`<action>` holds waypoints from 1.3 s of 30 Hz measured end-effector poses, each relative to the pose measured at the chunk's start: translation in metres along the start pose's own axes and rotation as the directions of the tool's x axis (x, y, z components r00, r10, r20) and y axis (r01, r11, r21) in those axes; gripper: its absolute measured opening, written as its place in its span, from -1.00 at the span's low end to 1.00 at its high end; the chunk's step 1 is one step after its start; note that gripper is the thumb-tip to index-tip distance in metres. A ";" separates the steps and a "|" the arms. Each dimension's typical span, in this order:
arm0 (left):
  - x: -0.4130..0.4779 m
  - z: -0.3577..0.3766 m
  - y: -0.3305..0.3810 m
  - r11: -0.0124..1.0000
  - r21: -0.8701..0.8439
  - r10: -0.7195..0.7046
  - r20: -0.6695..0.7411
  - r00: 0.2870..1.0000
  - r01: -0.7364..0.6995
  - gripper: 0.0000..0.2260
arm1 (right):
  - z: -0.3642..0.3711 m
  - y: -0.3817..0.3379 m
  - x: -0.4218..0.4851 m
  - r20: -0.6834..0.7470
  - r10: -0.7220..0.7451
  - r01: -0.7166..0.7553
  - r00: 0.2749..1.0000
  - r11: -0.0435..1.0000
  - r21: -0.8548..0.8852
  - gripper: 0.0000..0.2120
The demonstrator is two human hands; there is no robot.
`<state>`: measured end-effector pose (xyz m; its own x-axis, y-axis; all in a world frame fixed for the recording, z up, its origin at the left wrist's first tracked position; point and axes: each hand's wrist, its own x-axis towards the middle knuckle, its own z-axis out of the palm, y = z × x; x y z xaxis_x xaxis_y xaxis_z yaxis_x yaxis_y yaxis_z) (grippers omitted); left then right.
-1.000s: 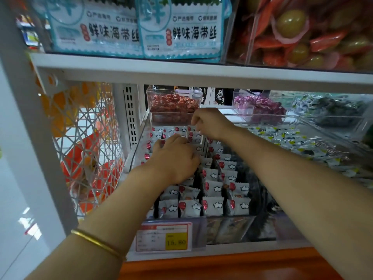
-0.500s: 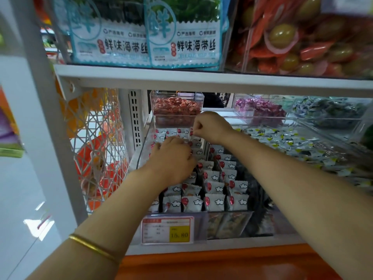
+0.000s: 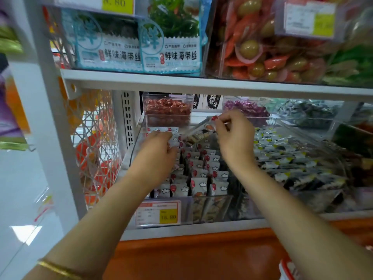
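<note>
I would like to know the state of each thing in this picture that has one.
right hand: above the rows, pinching.
lifted packet: tilted, in the air, pinched at its upper end.
packets in the bin: standing upright in rows.
left hand: rests on the rear rows; grip unclear.
clear bin: open on top, partly filled.

Both arms outstretched; left hand (image 3: 159, 152) palm-down, right hand (image 3: 236, 138) fingers pinched.

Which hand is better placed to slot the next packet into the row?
Right hand: its fingers pinch a lifted packet above the bin's back end; the left hand rests on the standing packets.
</note>
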<state>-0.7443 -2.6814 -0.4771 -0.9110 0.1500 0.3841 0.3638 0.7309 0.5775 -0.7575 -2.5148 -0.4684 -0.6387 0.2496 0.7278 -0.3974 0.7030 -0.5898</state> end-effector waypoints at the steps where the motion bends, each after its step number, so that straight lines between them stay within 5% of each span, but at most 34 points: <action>1: -0.003 -0.001 0.003 0.998 -0.055 -0.010 0.005 1.000 0.010 -0.63 | -0.008 -0.004 -0.011 -0.003 0.039 -0.039 0.999 0.998 0.039 -0.89; 6: -0.020 -0.002 0.008 0.927 -0.347 -0.103 0.130 0.986 0.143 -0.82 | -0.040 -0.021 -0.042 0.097 0.213 -0.229 0.972 0.951 0.209 -0.92; 11: -0.029 -0.009 0.008 0.612 -0.698 -0.176 0.337 0.925 0.371 -0.80 | -0.052 -0.021 -0.053 0.153 0.369 -0.399 0.917 0.834 0.380 -0.89; 18: -0.029 -0.013 0.003 0.534 -0.736 -0.170 0.389 0.906 0.416 -0.86 | -0.051 -0.017 -0.051 0.307 0.581 -0.611 0.754 0.449 0.652 -0.87; 26: -0.025 -0.012 -0.001 0.565 -0.735 -0.267 0.267 0.926 0.375 -0.92 | -0.057 -0.010 -0.049 0.562 0.555 -0.744 0.614 0.169 0.646 -0.88; 33: -0.023 -0.014 0.003 0.144 -0.879 -0.233 0.416 0.879 0.454 -0.94 | -0.060 -0.002 -0.045 0.688 0.415 -0.754 0.596 -0.007 0.657 -0.86; 39: -0.023 -0.014 0.003 0.030 -0.896 -0.213 0.427 0.879 0.443 -0.70 | -0.060 -0.001 -0.046 0.682 0.408 -0.738 0.607 -0.029 0.674 -0.79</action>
<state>-0.7190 -2.6920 -0.4739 -0.9609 0.2608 -0.0933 -0.2189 -0.5084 0.8329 -0.6879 -2.4870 -0.4799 -0.9992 -0.0159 -0.0377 0.0389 -0.6536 -0.7558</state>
